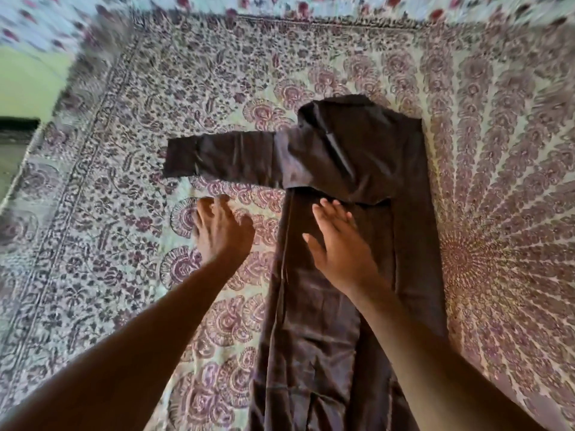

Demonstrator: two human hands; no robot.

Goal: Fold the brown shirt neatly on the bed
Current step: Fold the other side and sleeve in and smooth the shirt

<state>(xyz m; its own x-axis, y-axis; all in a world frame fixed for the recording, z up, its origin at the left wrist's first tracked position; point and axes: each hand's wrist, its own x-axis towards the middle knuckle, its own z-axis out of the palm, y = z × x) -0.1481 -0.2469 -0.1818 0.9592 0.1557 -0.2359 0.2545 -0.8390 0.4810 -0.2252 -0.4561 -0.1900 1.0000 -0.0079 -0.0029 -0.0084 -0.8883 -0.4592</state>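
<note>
Bare forearms reach over a brown shirt spread on a patterned bed.
Right hand lies flat, fingers straight, on the shirt's folded body; left hand, loosely open and holding nothing, hovers below the outstretched sleeve.

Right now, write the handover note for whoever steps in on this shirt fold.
Left hand: open, over the patterned bedspread beside the shirt, holding nothing.
Right hand: open, fingers straight, over the middle of the brown shirt.
Shirt lies lengthwise on the bed. Its right side is already folded in over the body.
The left sleeve sticks straight out sideways, unfolded.
Left to do: fold that sleeve and side in, then fold the length up.
</note>
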